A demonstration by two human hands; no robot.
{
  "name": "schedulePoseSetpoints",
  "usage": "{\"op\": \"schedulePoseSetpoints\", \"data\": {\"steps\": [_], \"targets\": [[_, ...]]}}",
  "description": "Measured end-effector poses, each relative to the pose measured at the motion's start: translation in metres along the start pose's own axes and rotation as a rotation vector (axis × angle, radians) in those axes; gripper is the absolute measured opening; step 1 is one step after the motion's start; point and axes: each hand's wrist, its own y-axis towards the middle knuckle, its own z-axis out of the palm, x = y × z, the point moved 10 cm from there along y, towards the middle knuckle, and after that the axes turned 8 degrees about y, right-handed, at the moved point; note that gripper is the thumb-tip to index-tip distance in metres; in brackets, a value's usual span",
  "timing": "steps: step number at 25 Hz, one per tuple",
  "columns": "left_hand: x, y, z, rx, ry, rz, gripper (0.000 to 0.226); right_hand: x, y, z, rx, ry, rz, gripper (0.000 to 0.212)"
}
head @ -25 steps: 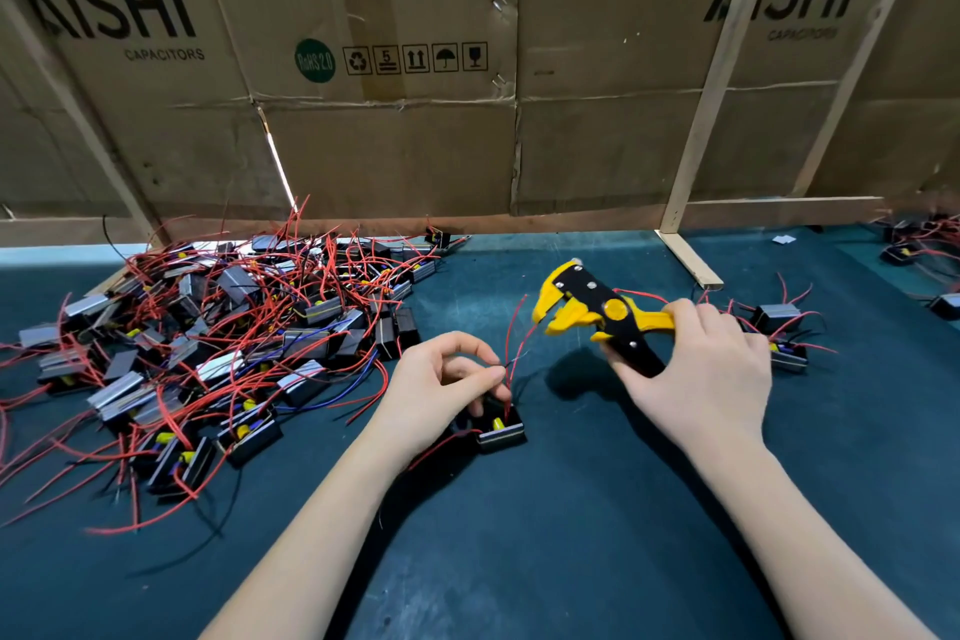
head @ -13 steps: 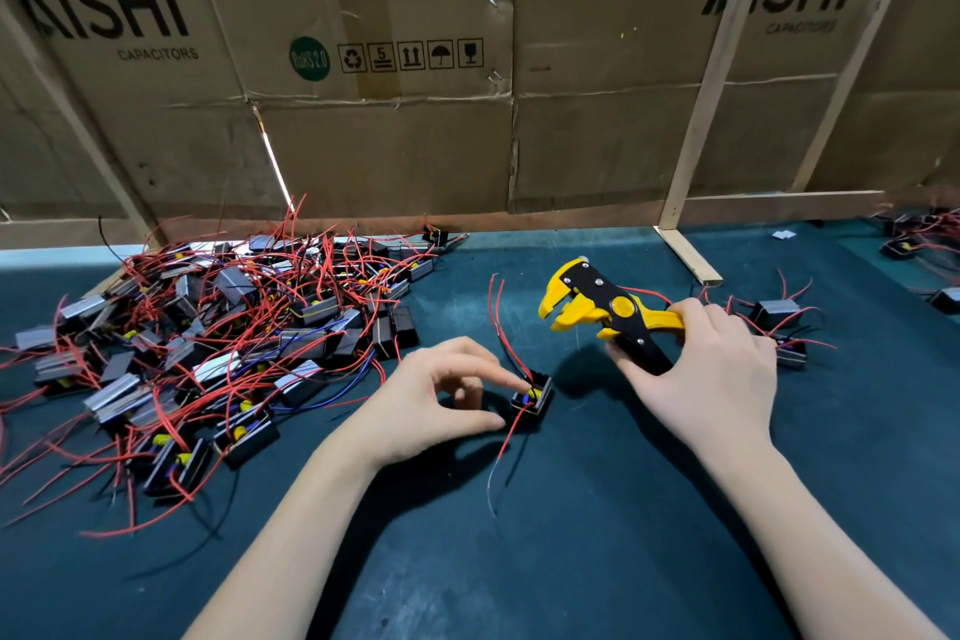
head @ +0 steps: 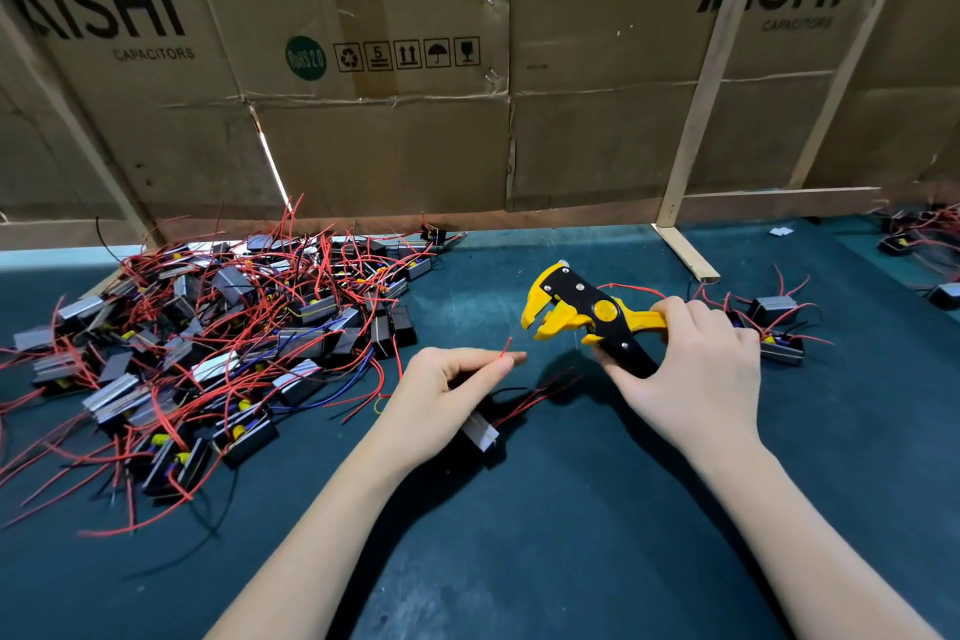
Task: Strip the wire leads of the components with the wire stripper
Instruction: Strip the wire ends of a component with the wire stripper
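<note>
My left hand [head: 447, 392] pinches a red wire lead [head: 506, 347] between thumb and forefinger; the lead's tip sticks up past my fingertips. The small black component [head: 480, 431] it belongs to hangs under that hand, just above the mat, with other red leads trailing right. My right hand [head: 691, 374] grips the handles of the yellow and black wire stripper [head: 576, 309]. Its jaws point left and sit a short way up and right of the wire tip, apart from it.
A large heap of components with red wires [head: 208, 343] covers the left of the dark green mat [head: 571, 535]. A few components [head: 776, 327] lie behind my right hand, more at the far right edge [head: 914, 239]. A cardboard wall [head: 415, 120] with wooden struts closes the back.
My left hand lifted the component off the mat and now pinches one red lead, tip up. The stripper and my right hand barely moved.
</note>
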Motion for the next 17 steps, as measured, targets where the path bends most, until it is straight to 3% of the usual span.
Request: {"op": "schedulePoseSetpoints", "data": {"steps": [5, 17], "targets": [[0.003, 0.003, 0.004, 0.055, 0.118, 0.006, 0.033, 0.008, -0.002, 0.005, 0.042, -0.050, -0.039, 0.065], [0.008, 0.001, 0.001, 0.012, 0.198, -0.044, 0.030, 0.025, -0.003, 0.008, 0.076, -0.052, -0.126, 0.058]]}}
